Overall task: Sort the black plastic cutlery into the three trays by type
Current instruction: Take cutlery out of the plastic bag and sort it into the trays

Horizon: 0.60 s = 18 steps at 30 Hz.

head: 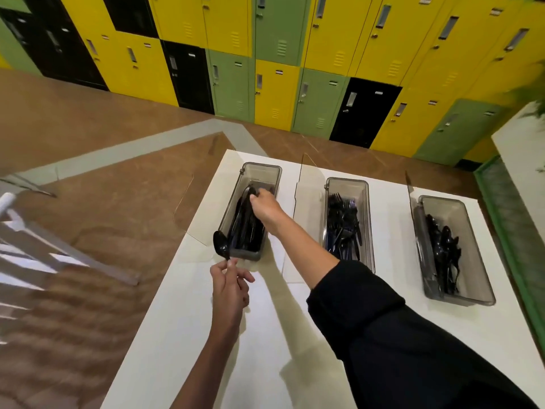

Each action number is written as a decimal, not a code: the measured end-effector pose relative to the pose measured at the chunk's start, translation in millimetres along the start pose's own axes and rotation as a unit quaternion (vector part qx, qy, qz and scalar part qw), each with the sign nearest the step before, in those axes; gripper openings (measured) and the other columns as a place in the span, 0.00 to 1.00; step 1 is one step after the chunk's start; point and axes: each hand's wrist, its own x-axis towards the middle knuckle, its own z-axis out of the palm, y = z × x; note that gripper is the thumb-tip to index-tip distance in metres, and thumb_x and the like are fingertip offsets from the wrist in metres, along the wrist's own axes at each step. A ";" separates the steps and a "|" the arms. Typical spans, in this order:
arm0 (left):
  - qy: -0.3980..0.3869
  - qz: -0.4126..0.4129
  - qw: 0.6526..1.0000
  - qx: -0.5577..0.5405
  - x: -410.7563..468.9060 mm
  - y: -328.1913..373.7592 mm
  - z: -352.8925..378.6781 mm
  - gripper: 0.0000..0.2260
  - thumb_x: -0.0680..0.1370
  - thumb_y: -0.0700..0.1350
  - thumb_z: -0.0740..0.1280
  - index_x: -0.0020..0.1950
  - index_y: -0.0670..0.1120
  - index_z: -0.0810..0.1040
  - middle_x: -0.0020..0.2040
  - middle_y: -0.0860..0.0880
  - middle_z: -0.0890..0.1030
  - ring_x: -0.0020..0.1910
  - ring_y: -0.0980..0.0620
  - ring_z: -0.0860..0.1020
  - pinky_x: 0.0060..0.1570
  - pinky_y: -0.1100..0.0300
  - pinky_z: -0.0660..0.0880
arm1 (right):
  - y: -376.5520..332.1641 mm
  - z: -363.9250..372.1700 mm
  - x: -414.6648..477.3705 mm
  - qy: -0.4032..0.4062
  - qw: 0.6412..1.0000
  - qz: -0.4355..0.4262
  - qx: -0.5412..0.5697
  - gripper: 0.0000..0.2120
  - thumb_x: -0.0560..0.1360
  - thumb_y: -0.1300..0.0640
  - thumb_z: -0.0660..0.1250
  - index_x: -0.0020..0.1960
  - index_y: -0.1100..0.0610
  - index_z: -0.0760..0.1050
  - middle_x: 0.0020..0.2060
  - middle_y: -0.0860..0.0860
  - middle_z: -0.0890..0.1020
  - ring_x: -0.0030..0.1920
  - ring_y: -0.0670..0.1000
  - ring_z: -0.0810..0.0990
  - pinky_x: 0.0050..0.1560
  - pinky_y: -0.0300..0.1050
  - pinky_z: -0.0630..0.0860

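Left hand (230, 286) pinches a spoon (221, 246); right hand (265, 206) grips cutlery (244, 222) inside the left tray (267, 172) on the counter (206, 335).

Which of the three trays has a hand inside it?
The leftmost tray: the right hand reaches into it. The middle tray and right tray hold only cutlery.

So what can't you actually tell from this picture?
Head view:
Whether the right hand grips anything: its fingers are buried in the black pile of the left tray.
That pile's type: pieces merge, too dark.
Handle of the spoon: hidden in the left hand.
Plant, top right: blurred, cut off by the edge.
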 end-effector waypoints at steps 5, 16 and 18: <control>-0.052 0.039 0.998 -0.013 -2.9 5.9 11.9 0.08 0.83 0.44 0.53 0.52 0.43 0.70 0.34 0.47 0.74 0.24 0.59 0.67 0.23 0.66 0.62 | 8.8 -21.5 -47.6 -0.077 0.986 -0.072 0.131 0.17 0.82 0.55 0.57 0.65 0.65 0.72 0.58 0.59 0.80 0.57 0.53 0.79 0.57 0.43 0.78; -0.187 0.095 0.976 0.053 -39.7 -4.9 77.8 0.09 0.82 0.45 0.58 0.50 0.41 0.75 0.33 0.49 0.79 0.31 0.54 0.78 0.34 0.64 0.76 | 68.1 -110.4 -134.5 -0.002 0.977 -0.107 0.183 0.06 0.79 0.63 0.62 0.44 0.57 0.74 0.39 0.56 0.83 0.35 0.48 0.84 0.37 0.41 0.81; -0.222 0.099 0.967 0.074 -55.4 -11.3 102.2 0.09 0.82 0.45 0.58 0.50 0.42 0.76 0.34 0.49 0.81 0.33 0.54 0.79 0.36 0.64 0.76 | 75.7 -146.7 -146.4 0.050 0.971 -0.115 0.202 0.04 0.79 0.63 0.62 0.46 0.58 0.74 0.38 0.54 0.84 0.34 0.47 0.84 0.36 0.40 0.81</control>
